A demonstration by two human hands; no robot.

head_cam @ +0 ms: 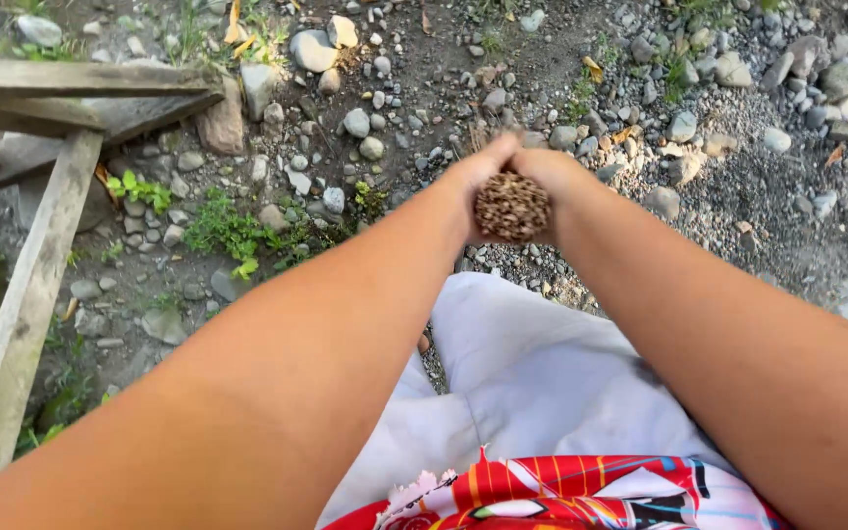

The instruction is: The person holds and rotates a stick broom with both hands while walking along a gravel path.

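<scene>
Both my arms reach straight out in front of me over stony ground. My left hand (470,186) and my right hand (556,182) are clasped together around a thick bundle of thin brown sticks (511,207). I see the bundle end-on, as a round, speckled brown face between my palms. The rest of the bundle is hidden behind my hands. Below my arms I see my light grey trousers (522,373) and the hem of a red patterned shirt (561,496).
The ground is dirt strewn with grey stones (355,123) and gravel. Small green weeds (228,231) grow at the left of centre. A weathered wooden frame of planks (26,294) stands at the left edge, with a horizontal board (80,79) on top.
</scene>
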